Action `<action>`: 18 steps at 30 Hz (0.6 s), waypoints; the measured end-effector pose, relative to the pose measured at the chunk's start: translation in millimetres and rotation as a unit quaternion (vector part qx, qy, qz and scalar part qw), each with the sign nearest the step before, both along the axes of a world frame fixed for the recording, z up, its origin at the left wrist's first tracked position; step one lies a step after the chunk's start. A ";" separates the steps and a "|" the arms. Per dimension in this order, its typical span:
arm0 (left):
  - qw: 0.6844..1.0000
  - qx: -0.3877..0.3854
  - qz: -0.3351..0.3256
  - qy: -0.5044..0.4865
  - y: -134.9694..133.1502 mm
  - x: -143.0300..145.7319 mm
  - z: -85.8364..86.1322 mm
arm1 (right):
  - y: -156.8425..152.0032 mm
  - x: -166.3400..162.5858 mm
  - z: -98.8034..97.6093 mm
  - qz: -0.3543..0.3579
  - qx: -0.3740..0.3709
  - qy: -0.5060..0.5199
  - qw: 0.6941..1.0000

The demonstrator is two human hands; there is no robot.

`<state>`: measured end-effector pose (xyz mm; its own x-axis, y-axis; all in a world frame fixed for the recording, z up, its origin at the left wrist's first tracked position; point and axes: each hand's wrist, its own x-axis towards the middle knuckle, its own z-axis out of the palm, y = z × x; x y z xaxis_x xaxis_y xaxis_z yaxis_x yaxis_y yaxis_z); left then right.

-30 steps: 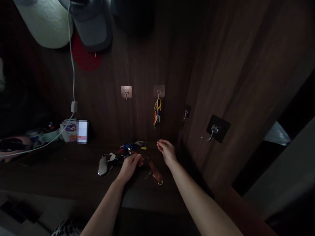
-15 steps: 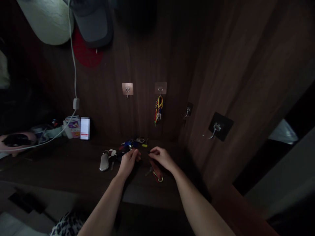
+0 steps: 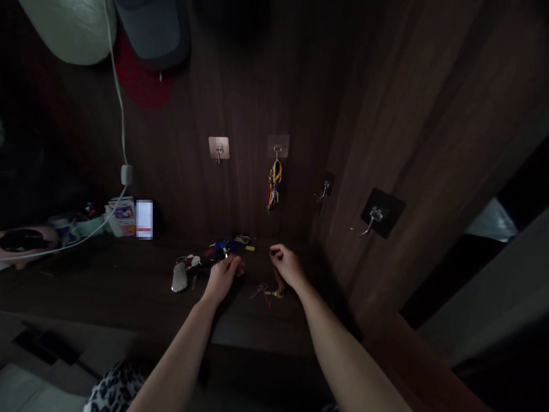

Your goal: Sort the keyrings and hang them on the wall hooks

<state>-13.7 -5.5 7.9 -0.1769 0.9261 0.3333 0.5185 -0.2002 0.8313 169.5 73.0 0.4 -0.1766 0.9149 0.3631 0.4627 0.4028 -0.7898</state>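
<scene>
My right hand (image 3: 286, 264) pinches the upper end of a brown strap keychain (image 3: 278, 279). Its gold-coloured clip, a red loop and a key (image 3: 258, 290) hang or rest low at the shelf; contact there is hard to judge. My left hand (image 3: 223, 276) is closed low over the shelf beside the pile, its fingers curled; whatever they grip is hidden. Just behind it lie blue keys and key rings (image 3: 227, 245) with a yellow tag (image 3: 250, 248). To its left is a silver oval fob (image 3: 180, 277) with white discs and a key.
Braided colourful key cords (image 3: 273, 184) hang from a wall hook. A bare hook (image 3: 218, 150) is left of them; two more hooks (image 3: 376, 214) are on the right side panel. A phone-like lit screen (image 3: 144, 219), boxes (image 3: 122, 216) and a white cable (image 3: 122, 114) stand left.
My right hand has shifted to the right with the strap keychain, whose clip now lies turned sideways. My left hand stays closed in about the same place. The view has tilted slightly.
</scene>
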 end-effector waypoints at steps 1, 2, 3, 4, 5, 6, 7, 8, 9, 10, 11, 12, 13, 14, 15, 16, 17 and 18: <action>1.000 0.000 -0.005 0.009 -0.4 0.6 0.0 | 2.9 1.6 -1.0 -0.018 -0.001 0.026 0.999; 1.000 -0.001 -0.012 0.020 -1.1 1.4 0.1 | 5.4 3.0 -1.9 -0.034 -0.005 0.053 0.998; 0.999 -0.004 -0.020 0.033 -1.9 2.3 0.2 | 7.5 3.9 -2.6 -0.045 -0.012 0.082 0.996; 0.998 -0.006 -0.028 0.049 -2.9 3.4 0.4 | 9.1 4.5 -3.1 -0.053 -0.024 0.110 0.992; 0.997 -0.006 -0.036 0.064 -4.0 4.4 0.7 | 10.3 4.8 -3.4 -0.058 -0.038 0.139 0.988; 0.996 -0.005 -0.047 0.078 -5.2 5.3 1.0 | 11.1 4.8 -3.4 -0.060 -0.052 0.165 0.983; 0.994 -0.001 -0.061 0.090 -6.3 6.1 1.4 | 11.5 4.5 -3.3 -0.060 -0.065 0.189 0.978; 0.992 0.005 -0.081 0.101 -7.3 6.7 1.7 | 11.5 4.0 -3.1 -0.058 -0.076 0.210 0.973; 0.988 0.012 -0.104 0.110 -8.1 7.1 1.9 | 11.4 3.5 -2.7 -0.057 -0.085 0.229 0.968; 0.984 0.019 -0.127 0.120 -8.7 7.4 2.1 | 11.1 2.8 -2.3 -0.053 -0.089 0.244 0.964; 0.980 0.023 -0.147 0.132 -9.1 7.5 2.0 | 10.8 2.1 -1.9 -0.049 -0.090 0.255 0.962; 0.976 0.025 -0.162 0.145 -9.3 7.6 1.9 | 10.5 1.5 -1.5 -0.044 -0.089 0.262 0.960; 0.972 0.026 -0.172 0.161 -9.4 7.6 1.6 | 10.1 0.9 -1.1 -0.041 -0.084 0.266 0.959; 0.968 0.026 -0.177 0.178 -9.3 7.7 1.2 | 9.8 0.5 -0.9 -0.037 -0.076 0.266 0.960; 0.964 0.024 -0.180 0.196 -9.2 7.8 0.7 | 9.6 0.2 -0.7 -0.034 -0.067 0.265 0.961; 0.960 0.022 -0.181 0.211 -9.0 7.9 0.1 | 9.4 0.0 -0.5 -0.031 -0.059 0.264 0.962; 0.958 0.020 -0.181 0.223 -8.8 8.1 -0.5 | 9.3 -0.1 -0.4 -0.028 -0.052 0.266 0.962; 0.957 0.020 -0.179 0.229 -8.6 8.3 -1.1 | 9.3 -0.1 -0.3 -0.026 -0.048 0.272 0.961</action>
